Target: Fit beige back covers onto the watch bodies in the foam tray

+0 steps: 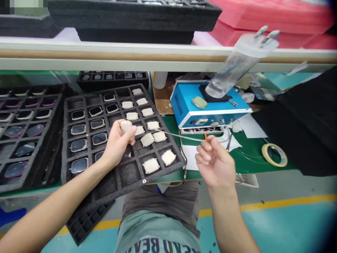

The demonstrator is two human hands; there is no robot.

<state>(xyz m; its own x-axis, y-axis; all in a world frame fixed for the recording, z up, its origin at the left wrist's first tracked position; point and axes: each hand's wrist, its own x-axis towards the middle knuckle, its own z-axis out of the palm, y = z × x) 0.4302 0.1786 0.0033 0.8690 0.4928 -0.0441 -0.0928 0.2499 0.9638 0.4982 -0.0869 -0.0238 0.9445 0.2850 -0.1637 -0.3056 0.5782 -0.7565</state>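
My left hand [118, 142] is closed around a beige watch case [126, 126], pinched between thumb and fingers above a black foam tray [129, 174]. Rows of similar beige cases [151, 165] lie in the tray's right compartments, and dark-faced watch cases [78, 145] sit in its left ones. My right hand [217, 160] is raised to the right of the tray, fingers curled and pinched. At its fingertips shows a small orange tip [205, 136] of a thin tool, mostly hidden by the fingers. A thin pale tube [181, 136] stretches from the tray toward this hand.
Behind my right hand stands a blue machine [207, 105] with a clear cylinder [230, 68] and a greenish piece [199, 102] on top. A tape roll [274, 155] lies at right. Another foam tray [26, 140] is at left. A shelf [131, 59] crosses overhead.
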